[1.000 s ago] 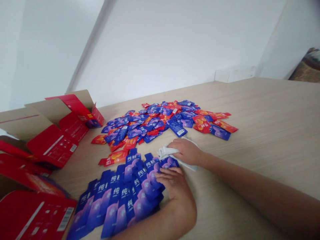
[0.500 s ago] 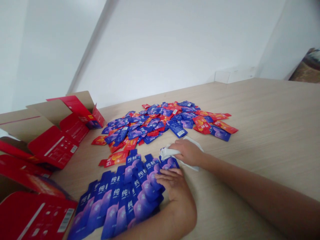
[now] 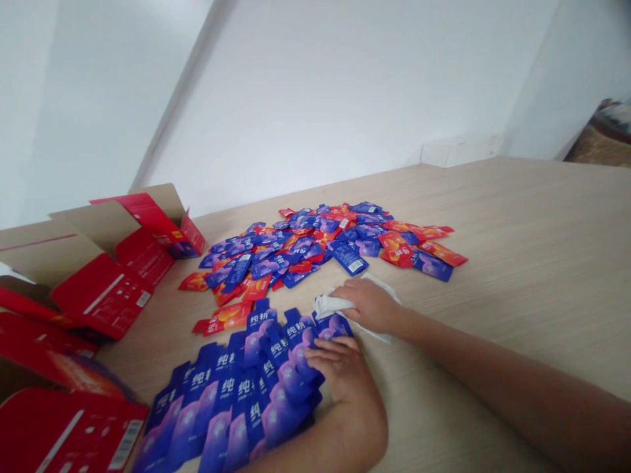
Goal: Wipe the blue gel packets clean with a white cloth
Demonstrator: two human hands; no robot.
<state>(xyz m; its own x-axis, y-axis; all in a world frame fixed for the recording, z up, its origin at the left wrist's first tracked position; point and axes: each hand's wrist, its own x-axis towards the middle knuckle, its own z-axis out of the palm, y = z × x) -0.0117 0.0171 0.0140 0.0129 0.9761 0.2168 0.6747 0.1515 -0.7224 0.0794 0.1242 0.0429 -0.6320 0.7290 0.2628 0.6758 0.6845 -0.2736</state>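
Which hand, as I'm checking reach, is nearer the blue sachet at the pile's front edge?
The right hand, gripping a white cloth, is nearer, below the blue sachet. The left hand lies farther off, on fanned blue sachets.

Here's the pale wood-grain table (image 3: 517,263), and right in the middle sits a loose heap of blue and red sachets (image 3: 315,246)! Just in front of that heap, blue sachets (image 3: 231,401) lie overlapped in fanned rows, with an orange sachet (image 3: 224,316) right at their top edge. A white cloth (image 3: 326,306) is bunched nearby, and left of the heap, an opened red carton (image 3: 103,292) sits at the table's edge.
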